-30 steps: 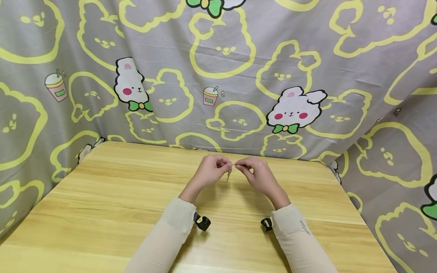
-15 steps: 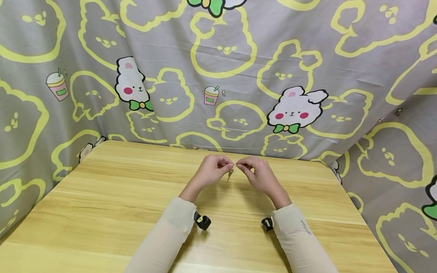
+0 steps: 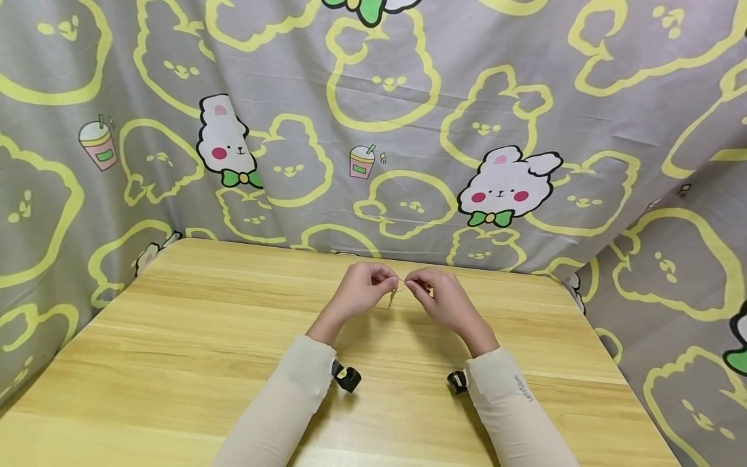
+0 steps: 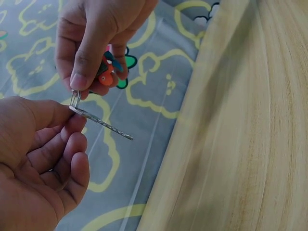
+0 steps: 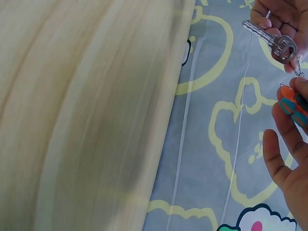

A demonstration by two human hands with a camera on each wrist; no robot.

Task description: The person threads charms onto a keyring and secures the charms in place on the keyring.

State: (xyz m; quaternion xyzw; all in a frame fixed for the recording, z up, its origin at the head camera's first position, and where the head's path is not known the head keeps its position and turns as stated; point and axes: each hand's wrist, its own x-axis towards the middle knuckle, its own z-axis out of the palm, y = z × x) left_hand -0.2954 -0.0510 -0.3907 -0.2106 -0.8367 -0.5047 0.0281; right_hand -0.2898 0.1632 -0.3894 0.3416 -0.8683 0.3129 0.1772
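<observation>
Silver-coloured metal shows between two bare hands: a single notched key, its head threaded on a thin metal key ring. Both are held in the air above the far part of a pale, wood-grained worktop, midway across it. On the left, the person's left hand has its thumb and forefinger closed in a grip on the head of the key, right where the ring passes through; the blade slants away and downward from the fingertips, and the other fingers curl loosely below. Facing it, the right hand pinches the ring between thumb and fingertip, so the two hands nearly meet, with a short stretch of wire showing between them. Tucked within the right hand's fingers is an orange and teal charm (a small figure of some kind, too covered to name). In the head view the key is a small sliver hanging below the left fingertips. Cream sleeves cover both forearms, and a black wrist camera sits at the inner side of each cuff. Behind the worktop hangs a grey fabric curtain, printed with yellow animal outlines, pink drink cups and white rabbits with rosy cheeks and green bows. The cloth also runs down both sides.
</observation>
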